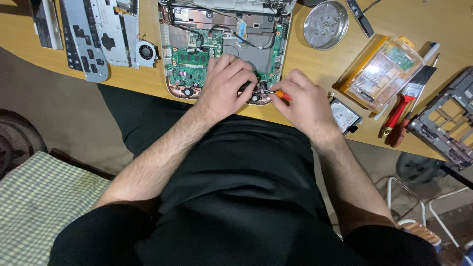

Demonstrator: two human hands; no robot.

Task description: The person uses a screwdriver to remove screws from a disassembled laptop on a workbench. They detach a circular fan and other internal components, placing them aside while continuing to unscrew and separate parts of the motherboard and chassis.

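At the near edge of the desk (148,81), the right hand (305,101) grips an orange screwdriver (282,94), its tip on the open laptop (224,49); the left hand (224,86) presses closed on the board, perhaps holding a small part

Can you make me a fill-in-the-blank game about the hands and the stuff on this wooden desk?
1. The right hand holds a small screwdriver with an ____ handle.
2. The left hand rests on the opened laptop's ____ circuit board.
3. The round silver metal dish holds tiny ____.
4. The paintbrush right of the clear plastic box has a ____ handle.

Missing words: orange; green; screws; red
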